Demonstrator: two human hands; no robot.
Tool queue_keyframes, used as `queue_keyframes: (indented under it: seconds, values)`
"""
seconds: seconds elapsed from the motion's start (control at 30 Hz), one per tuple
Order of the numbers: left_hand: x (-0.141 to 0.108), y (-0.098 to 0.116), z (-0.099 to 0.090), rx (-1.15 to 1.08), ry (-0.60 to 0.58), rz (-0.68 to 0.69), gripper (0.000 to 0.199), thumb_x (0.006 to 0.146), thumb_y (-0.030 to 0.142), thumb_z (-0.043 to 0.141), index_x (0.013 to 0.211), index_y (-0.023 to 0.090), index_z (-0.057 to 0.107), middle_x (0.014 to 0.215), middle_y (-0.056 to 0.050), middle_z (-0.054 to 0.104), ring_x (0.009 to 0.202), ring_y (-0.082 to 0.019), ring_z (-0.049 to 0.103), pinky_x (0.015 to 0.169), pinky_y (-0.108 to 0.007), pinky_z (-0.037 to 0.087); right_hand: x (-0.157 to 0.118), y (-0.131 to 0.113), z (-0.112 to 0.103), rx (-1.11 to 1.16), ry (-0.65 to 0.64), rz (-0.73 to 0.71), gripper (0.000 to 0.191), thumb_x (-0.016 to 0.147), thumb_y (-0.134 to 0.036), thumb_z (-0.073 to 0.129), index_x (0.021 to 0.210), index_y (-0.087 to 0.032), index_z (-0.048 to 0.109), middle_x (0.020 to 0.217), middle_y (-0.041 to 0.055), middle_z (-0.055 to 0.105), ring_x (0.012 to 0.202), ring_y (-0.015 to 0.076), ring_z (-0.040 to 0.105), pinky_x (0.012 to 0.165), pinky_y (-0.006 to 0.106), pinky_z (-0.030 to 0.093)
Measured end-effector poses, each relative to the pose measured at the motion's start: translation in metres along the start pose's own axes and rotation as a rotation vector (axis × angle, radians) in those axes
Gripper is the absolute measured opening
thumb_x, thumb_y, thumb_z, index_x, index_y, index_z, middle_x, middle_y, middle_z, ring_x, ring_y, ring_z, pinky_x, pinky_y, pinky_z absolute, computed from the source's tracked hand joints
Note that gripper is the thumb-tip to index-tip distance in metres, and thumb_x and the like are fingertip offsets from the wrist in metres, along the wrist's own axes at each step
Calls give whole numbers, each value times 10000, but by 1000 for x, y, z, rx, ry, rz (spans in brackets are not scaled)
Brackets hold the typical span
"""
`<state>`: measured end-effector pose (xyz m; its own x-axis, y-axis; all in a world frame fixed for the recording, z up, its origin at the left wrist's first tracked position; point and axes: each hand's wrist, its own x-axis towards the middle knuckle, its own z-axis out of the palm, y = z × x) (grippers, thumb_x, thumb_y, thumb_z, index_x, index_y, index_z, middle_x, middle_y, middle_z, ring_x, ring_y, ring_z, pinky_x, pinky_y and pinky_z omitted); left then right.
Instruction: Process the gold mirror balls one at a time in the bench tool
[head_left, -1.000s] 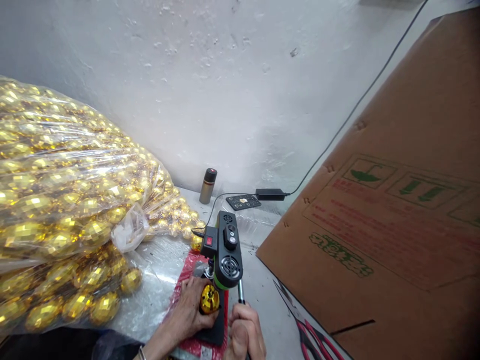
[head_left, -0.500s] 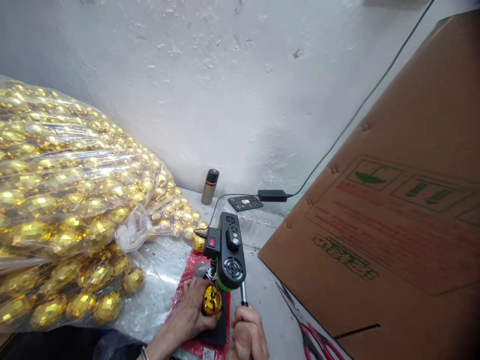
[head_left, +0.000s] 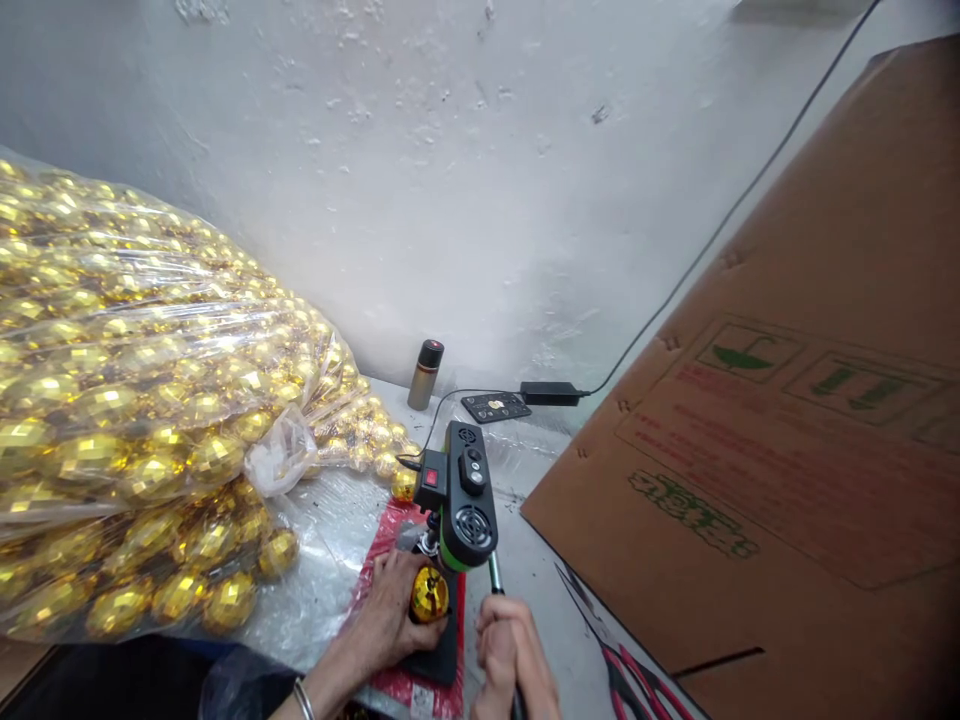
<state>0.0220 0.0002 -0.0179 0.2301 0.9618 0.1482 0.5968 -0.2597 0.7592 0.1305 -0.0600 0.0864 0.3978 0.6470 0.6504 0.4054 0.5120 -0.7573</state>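
Between the thumb and fingers of my left hand (head_left: 394,605) is a gold faceted ball ornament (head_left: 430,594), held over the dark base (head_left: 435,668) of a small bench drill press. The drill press head (head_left: 470,500), black with a green band and a red switch, stands just above and behind the ball. My right hand (head_left: 511,655) is wrapped round the machine's lever (head_left: 495,575), at its dark grip. Whether the tool tip touches the ball is hidden under the head. Red plastic sheet (head_left: 390,530) lies beneath the base.
Clear bags of gold balls (head_left: 150,350) fill the left side. A spray can (head_left: 425,375), a phone (head_left: 495,405) and a power adapter (head_left: 551,393) are by the wall. At right stand a cardboard box (head_left: 750,450) and red-handled scissors (head_left: 630,670).
My right hand has moved slightly right and the lever has swung a little with it. My left hand keeps the ball at the same spot under the head. The view has shifted slightly.
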Motion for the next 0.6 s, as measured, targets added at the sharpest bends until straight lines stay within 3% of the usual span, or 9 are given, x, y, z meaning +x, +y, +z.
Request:
queue_keyframes:
  seconds: [0.1,0.17,0.27,0.33,0.4,0.47,0.53,0.6]
  values:
    - [-3,2,-5,-3,31,25,521,699,217,759,1204,195,635,1143,-100,687,1077,-319,618,976,-501,494,25,-16,-7,55,-107,-46,317,1031,-182,448,725,-205,526,675,-25,470,577,112,457,549,241,369]
    - [-18,1,-7,-37,80,66,520,707,225,763,1209,197,629,1157,-108,699,1079,-314,647,964,-480,530,35,-20,-10,50,-164,-97,307,1030,-169,444,738,-206,529,679,-31,469,601,109,476,561,227,389]
    - [-65,-12,-3,-111,85,167,619,720,301,808,1290,204,585,1232,-122,699,1134,-301,674,992,-426,559,35,-22,-13,34,-176,-107,288,1030,-159,441,756,-210,515,690,-41,470,618,100,475,582,214,397]
    - [-105,-28,8,-135,-24,198,739,705,409,859,1354,233,554,1246,-109,712,1111,-285,705,971,-377,583,32,-22,-12,28,-177,-98,284,1032,-159,436,763,-210,510,699,-41,478,627,98,475,589,215,395]
    - [-143,-49,23,-97,-155,159,836,654,509,900,1375,263,556,1218,-95,741,1044,-283,742,913,-346,612,29,-22,-11,23,-175,-89,294,1034,-164,432,753,-208,506,701,-38,485,635,98,483,596,218,400]
    - [-170,-68,36,22,-205,78,863,662,544,894,1409,278,553,1290,-123,728,1106,-319,734,937,-368,611,28,-22,-8,15,-166,-72,306,1038,-180,429,744,-207,509,703,-32,500,642,101,503,606,220,419]
    - [-183,-80,42,172,-233,-33,848,730,524,851,1464,255,523,1362,-169,689,1201,-361,690,1005,-436,579,26,-22,-6,5,-141,-59,259,1031,-223,468,786,-205,549,775,-11,569,667,105,545,626,226,460]
    - [-184,-84,36,308,-315,-124,842,765,508,818,1489,208,510,1399,-207,656,1288,-400,623,1101,-540,491,22,-23,-9,-22,-76,-34,84,984,-283,587,976,-204,615,992,41,647,733,112,604,664,243,515]
